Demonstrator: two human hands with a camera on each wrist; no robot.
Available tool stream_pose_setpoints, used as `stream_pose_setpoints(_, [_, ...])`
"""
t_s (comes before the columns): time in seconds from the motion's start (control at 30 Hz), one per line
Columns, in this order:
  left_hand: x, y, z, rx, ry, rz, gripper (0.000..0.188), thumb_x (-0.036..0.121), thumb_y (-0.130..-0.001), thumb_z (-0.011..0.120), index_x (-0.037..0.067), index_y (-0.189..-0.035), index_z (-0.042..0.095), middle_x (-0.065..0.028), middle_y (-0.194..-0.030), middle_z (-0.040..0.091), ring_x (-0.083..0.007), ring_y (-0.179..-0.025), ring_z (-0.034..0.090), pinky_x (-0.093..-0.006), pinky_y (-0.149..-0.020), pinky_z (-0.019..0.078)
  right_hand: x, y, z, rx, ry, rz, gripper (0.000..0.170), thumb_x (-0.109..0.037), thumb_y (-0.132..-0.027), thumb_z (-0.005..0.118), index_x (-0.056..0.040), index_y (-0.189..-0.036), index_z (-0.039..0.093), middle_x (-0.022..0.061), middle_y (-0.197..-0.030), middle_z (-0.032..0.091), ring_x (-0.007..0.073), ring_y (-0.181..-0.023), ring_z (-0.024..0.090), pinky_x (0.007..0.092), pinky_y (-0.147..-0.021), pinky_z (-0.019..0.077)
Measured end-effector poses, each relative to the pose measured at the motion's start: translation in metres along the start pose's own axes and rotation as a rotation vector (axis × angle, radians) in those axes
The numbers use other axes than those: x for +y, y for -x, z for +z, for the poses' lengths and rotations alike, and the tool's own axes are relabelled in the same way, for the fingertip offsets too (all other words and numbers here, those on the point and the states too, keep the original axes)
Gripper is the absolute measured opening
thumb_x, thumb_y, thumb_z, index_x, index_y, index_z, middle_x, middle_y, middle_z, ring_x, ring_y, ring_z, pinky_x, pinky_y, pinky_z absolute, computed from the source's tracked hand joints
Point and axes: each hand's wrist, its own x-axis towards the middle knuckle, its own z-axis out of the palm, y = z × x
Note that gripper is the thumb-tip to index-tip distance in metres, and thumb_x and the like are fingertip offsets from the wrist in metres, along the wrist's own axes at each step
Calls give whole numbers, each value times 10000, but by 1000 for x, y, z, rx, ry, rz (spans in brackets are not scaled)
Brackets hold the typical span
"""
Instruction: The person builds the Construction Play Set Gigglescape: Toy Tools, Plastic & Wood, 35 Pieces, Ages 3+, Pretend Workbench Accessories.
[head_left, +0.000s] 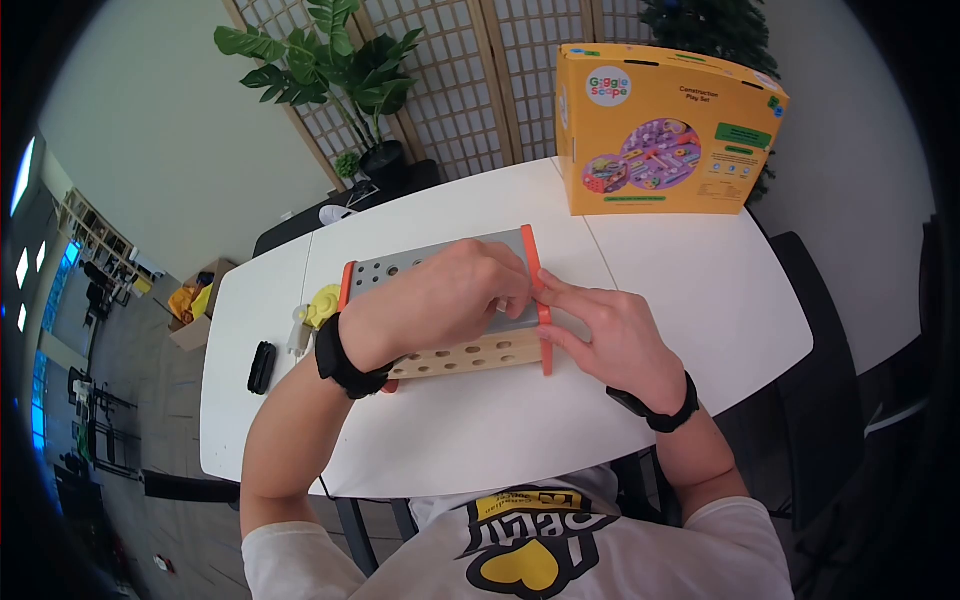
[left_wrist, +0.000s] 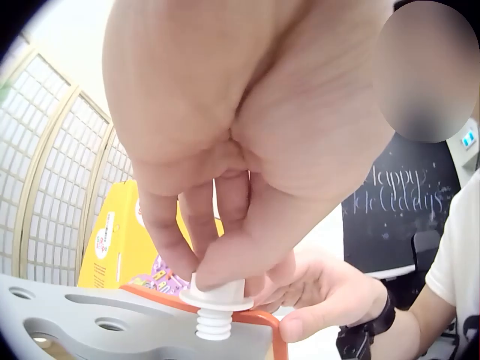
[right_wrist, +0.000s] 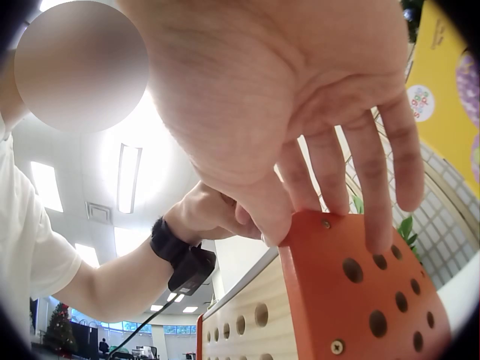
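Observation:
A toy workbench has a grey perforated top (head_left: 375,272), a wooden front with holes (head_left: 470,356) and orange end panels (right_wrist: 360,292). Between its fingertips my left hand (head_left: 445,295) pinches a white plastic screw (left_wrist: 216,307), its threaded end pointing down just over the grey top near the orange edge in the left wrist view. My right hand (head_left: 610,335) rests against the orange end panel, thumb at the near side and fingers over the outer face, mostly straight in the right wrist view.
A yellow play set box (head_left: 670,130) stands at the table's back right. Left of the workbench lie a yellow toy piece (head_left: 322,306), a white piece (head_left: 299,335) and a black case (head_left: 262,368). A potted plant (head_left: 385,150) stands behind the table.

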Motion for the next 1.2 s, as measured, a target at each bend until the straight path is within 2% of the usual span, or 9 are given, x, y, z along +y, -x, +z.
stream_pose_setpoints(0.13, [1, -1, -5, -60, 191, -104, 153, -134, -738, 618, 9, -795, 612, -112, -922, 702, -311, -892, 670, -402, -748, 562, -1, -1, 0, 8, -7, -4, 388, -227, -878, 791, -64, -1227, 739, 115, -1241, 743, 309, -836, 757, 367, -757, 616])
stream_pose_setpoints(0.23, [6, -5, 1, 220, 59, -47, 75, -34, -813, 664, 20, -789, 619, -110, -880, 694, -313, -829, 674, -403, -710, 554, 1, 0, 0, -7, -14, 9, 402, -226, -878, 792, -63, -1240, 731, 110, -1233, 746, 309, -831, 755, 368, -750, 615])
stream_pose_setpoints(0.43, [16, -5, 15, 82, -307, -306, 226, 221, -907, 732, 10, -826, 712, -125, -843, 682, -330, -822, 703, -440, -769, 577, 0, 0, 0, 7, -2, -2, 387, -234, -875, 799, -61, -1216, 739, 108, -1228, 747, 308, -822, 754, 368, -739, 614])
stream_pose_setpoints(0.63, [10, -1, 8, 64, -137, -143, 102, 58, -850, 763, -4, -921, 727, -126, -928, 726, -342, -842, 702, -427, -778, 574, 1, 1, 1, 12, 5, -6, 370, -236, -871, 802, -60, -1190, 742, 111, -1258, 738, 307, -829, 759, 366, -745, 618])
stream_pose_setpoints(0.83, [0, -1, 4, -15, 4, -50, 133, -105, -733, 706, -4, -804, 657, -128, -966, 720, -332, -925, 684, -406, -801, 569, 1, 1, 1, 8, 0, 6, 346, -236, -872, 801, -58, -1164, 747, 110, -1270, 734, 308, -838, 760, 366, -752, 619])
stream_pose_setpoints(0.93, [1, -2, -1, -94, 84, -81, 163, -105, -701, 696, 8, -801, 633, -124, -937, 704, -335, -906, 678, -408, -794, 560, 0, 0, 0, -13, -6, 21, 351, -234, -873, 799, -60, -1173, 748, 110, -1272, 733, 309, -844, 760, 365, -756, 619])
stream_pose_setpoints(1.03, [4, -4, 2, 103, 121, -18, 125, -33, -765, 725, 13, -825, 625, -105, -870, 681, -335, -867, 670, -414, -765, 552, 1, 0, 0, -5, -3, 12, 368, -234, -875, 797, -62, -1197, 747, 112, -1262, 736, 308, -847, 759, 364, -757, 618])
stream_pose_setpoints(1.13, [14, -3, 8, 260, -159, -80, 109, 77, -848, 746, 11, -883, 666, -110, -872, 675, -337, -861, 673, -414, -764, 557, 1, 1, 1, 11, 5, -6, 384, -237, -879, 796, -63, -1217, 746, 113, -1248, 740, 304, -847, 759, 362, -756, 617])
stream_pose_setpoints(1.2, [19, -3, 11, 84, -277, -275, 137, 133, -888, 742, 12, -934, 699, -122, -944, 692, -339, -899, 681, -415, -797, 561, 1, 1, 1, 5, 5, -4, 389, -239, -880, 798, -62, -1222, 745, 113, -1241, 743, 301, -846, 759, 361, -757, 617])
